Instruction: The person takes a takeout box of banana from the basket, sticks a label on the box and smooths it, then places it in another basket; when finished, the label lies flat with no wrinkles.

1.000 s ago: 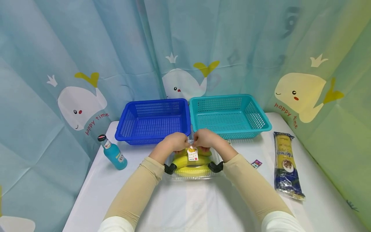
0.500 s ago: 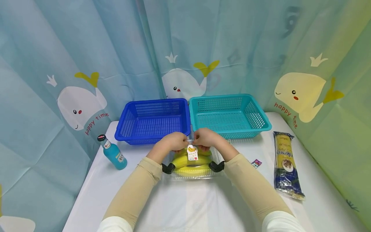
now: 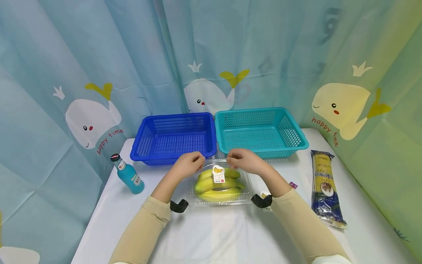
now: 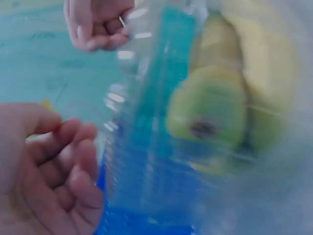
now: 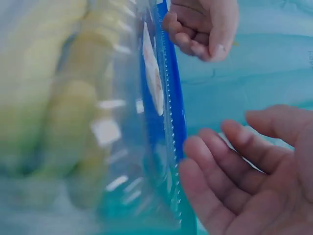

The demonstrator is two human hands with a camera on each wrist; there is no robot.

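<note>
A clear plastic clamshell box [image 3: 248,198] of bananas [image 3: 219,195] lies on the white table, with a banana-printed label [image 3: 218,174] on its top. My left hand [image 3: 188,165] hovers by the box's far left corner, fingers loosely curled and holding nothing. On the far right side hangs my right hand [image 3: 245,161], likewise holding nothing. The left wrist view has the left hand [image 4: 56,171] just apart from the ridged box edge. In the right wrist view, the right hand's [image 5: 249,181] relaxed fingers are beside the box; the bananas there are blurred.
A blue basket [image 3: 140,150] and a teal basket [image 3: 298,141] stand behind the box. At left leans or lies a blue-liquid bottle [image 3: 132,179]. A pasta packet [image 3: 325,189] lies at right, near a small purple sachet [image 3: 293,185]. A curtain [image 3: 132,55] surrounds the table.
Both hands have let go of the box's far edge, where they pinched near the label. They have moved apart, left hand leftward and right hand rightward. The box stays put.
</note>
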